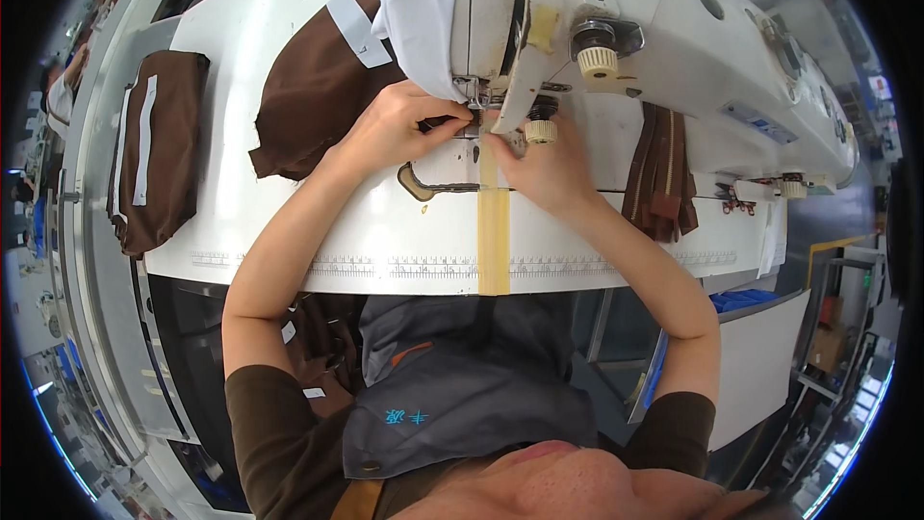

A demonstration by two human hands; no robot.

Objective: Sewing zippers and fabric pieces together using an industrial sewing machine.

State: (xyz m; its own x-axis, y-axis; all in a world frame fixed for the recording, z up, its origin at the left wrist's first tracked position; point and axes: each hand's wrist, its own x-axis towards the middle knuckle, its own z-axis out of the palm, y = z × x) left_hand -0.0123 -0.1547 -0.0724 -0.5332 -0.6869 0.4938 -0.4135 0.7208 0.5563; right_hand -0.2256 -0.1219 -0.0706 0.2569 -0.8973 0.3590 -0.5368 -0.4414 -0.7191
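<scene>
A white table (226, 231) spreads beneath our left hand (399, 125) and right hand (553, 169), a white sewing machine (664, 29) ahead of them. Brown cloth (313, 87) lies beyond our left hand; brown strips (662, 173) rest right of our right. Our left thumb and forefinger close on a small dark piece (443, 122); our right's grip, partly behind a knob (541, 132), we cannot tell.
</scene>
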